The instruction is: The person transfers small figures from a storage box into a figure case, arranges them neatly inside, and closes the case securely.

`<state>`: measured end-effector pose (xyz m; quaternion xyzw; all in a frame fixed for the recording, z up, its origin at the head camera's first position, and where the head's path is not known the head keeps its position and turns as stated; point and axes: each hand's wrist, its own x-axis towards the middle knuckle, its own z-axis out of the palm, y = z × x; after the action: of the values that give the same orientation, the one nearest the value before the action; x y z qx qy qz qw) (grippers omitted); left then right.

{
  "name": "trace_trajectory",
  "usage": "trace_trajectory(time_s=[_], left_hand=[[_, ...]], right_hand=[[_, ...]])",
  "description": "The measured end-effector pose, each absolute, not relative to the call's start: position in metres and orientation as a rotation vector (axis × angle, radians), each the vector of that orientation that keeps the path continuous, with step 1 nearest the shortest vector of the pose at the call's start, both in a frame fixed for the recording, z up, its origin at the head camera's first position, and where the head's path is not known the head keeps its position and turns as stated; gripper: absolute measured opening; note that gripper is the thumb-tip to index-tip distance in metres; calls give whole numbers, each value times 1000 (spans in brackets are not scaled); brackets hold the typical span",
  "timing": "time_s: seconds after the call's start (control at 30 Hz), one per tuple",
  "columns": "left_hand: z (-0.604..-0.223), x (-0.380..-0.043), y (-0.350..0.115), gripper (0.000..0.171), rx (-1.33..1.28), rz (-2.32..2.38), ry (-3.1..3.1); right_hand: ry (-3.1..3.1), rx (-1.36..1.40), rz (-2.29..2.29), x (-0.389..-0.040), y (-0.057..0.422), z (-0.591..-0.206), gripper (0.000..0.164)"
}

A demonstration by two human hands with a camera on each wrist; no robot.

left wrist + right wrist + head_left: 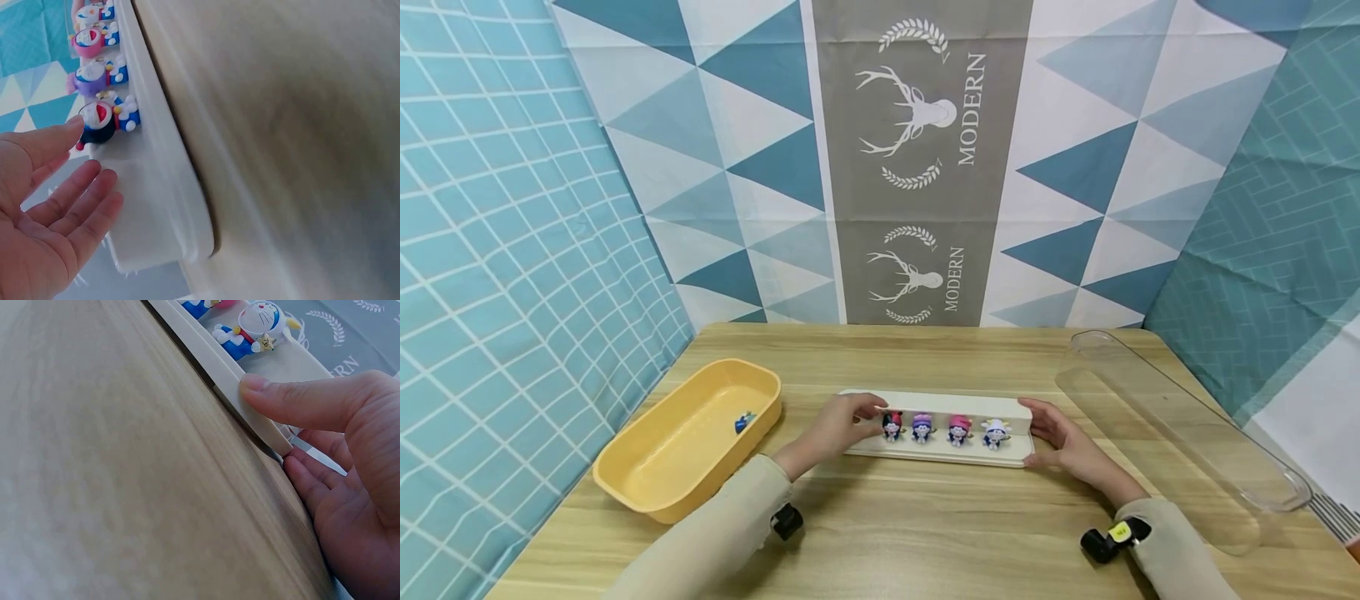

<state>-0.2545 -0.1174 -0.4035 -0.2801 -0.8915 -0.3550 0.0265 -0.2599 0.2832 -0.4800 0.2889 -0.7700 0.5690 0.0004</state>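
A white stepped display stand (865,447) lies across the middle of the table. Several small blue-and-white cartoon figurines stand in a row on it, wearing black-and-red (892,427), purple (922,428), pink (958,430) and white (996,434) caps. My left hand (842,423) is at the stand's left part, its thumb against the black-capped figurine's head in the left wrist view and its other fingers loosely spread. At the stand's right end, my right hand (1071,446) grips the edge, thumb on the front rim and fingers round the end.
A yellow plastic basin (662,450) stands at the left with a small blue item (744,422) inside. Along the right side lies a long transparent cover (1180,425). Printed cloths hang behind and beside the wooden table (925,533).
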Motion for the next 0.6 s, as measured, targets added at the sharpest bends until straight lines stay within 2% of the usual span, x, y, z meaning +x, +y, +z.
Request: trace_trajectory(time_s=[0.6], left_hand=[[-376, -246, -158, 39, -909, -700, -2824]], right_hand=[[-2414, 910, 1785, -259, 283, -479, 91]])
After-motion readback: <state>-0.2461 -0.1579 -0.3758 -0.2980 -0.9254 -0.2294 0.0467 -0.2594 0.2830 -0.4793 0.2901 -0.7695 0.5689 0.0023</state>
